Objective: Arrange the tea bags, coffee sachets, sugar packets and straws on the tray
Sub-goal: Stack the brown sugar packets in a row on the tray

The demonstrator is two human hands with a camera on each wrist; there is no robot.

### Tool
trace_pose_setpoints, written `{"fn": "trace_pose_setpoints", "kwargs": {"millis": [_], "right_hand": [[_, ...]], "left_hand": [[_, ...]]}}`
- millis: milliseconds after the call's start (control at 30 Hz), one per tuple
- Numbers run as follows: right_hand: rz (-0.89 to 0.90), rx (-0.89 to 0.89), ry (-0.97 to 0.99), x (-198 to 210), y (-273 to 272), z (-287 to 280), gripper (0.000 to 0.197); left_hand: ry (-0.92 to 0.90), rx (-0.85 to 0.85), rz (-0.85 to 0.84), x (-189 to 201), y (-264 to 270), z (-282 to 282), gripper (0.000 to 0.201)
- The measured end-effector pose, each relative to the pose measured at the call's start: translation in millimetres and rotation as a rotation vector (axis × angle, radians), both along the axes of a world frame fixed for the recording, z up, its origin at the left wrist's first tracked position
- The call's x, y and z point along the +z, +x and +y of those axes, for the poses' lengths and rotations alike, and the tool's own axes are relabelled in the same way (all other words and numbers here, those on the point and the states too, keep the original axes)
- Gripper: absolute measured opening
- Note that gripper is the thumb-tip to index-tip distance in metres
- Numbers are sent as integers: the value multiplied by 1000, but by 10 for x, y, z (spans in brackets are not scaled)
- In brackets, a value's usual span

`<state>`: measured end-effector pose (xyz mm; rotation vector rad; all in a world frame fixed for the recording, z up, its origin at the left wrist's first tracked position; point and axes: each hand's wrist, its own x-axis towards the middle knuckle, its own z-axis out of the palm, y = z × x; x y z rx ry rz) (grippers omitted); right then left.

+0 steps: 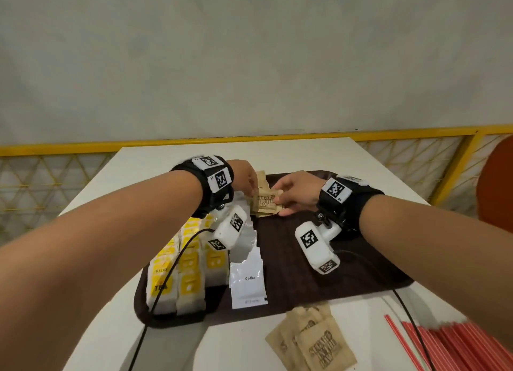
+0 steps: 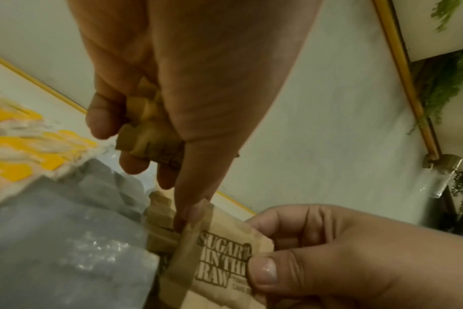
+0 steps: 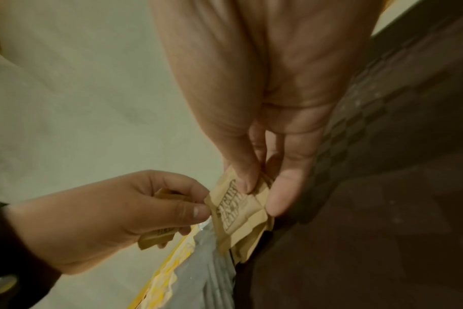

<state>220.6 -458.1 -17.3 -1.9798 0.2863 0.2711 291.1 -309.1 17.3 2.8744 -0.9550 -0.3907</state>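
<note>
Over the far part of the dark brown tray [image 1: 347, 262], my right hand [image 1: 280, 204] pinches a brown sugar packet [image 1: 266, 201] between thumb and fingers. My left hand [image 1: 251, 188] curls round a small bunch of sugar packets [image 2: 149, 135], and its thumb [image 2: 190, 209] touches the pinched packet's [image 2: 225, 257] edge. More sugar packets lie stacked under it on the tray. Yellow-and-white tea bags [image 1: 188, 262] stand in rows on the tray's left. White coffee sachets [image 1: 247, 281] lie in a row beside them. The right wrist view shows both hands at one sugar packet [image 3: 238, 209].
Several loose sugar packets [image 1: 313, 340] lie on the white table [image 1: 166, 159] in front of the tray. Red straws [image 1: 449, 348] lie in a pile at the near right. A yellow railing [image 1: 83, 145] runs behind the table. The tray's right half is bare.
</note>
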Motion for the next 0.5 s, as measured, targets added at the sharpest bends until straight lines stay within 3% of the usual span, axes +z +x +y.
{"fn": "trace_pose_setpoints", "kwargs": {"millis": [133,500], "right_hand": [[14,-35,106,-30,77,-47,19],[-22,-91,173,-108,119,-118,16]], "left_hand": [[37,-54,26,-25,135,-26,26],[-113,-7,213,-42,166,10,7]]}}
